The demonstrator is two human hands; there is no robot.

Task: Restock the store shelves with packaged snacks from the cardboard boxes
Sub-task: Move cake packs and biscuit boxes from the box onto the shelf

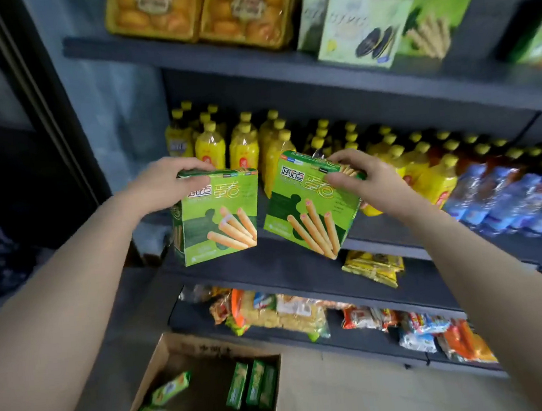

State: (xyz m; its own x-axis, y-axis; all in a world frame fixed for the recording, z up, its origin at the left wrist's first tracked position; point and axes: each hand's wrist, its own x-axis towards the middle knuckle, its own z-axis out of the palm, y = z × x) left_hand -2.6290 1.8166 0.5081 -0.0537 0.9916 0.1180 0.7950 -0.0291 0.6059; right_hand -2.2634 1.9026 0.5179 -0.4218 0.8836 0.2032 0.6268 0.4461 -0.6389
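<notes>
Head view, looking down past both bare forearms. Nearest, on the floor: open brown cardboard box (166,375) with several green snack packs (250,384) lying loose inside; its near edge is cut off by the frame. Above it, left hand (159,185) grips the top edge of one green egg-roll snack box (218,216), fingers curled over the top, box held upright, front facing the camera. Right hand (365,177) pinches the top right corner of a second green egg-roll snack box (309,205), tilted clockwise; fingertips hide that corner. The two boxes sit just beside each other, apart, in front of the dark grey shelf unit (268,267). Both arms extended forward, wrists slightly bent down. Behind the boxes: yellow-capped drink bottles (244,142) on the middle shelf, blue-wrapped bottles (505,198) to the right, blurred. Lower shelves hold mixed snack bags (282,312), labels unreadable. Top shelf: yellow cake trays (200,11) and pale green biscuit boxes (362,27), partly cropped.
</notes>
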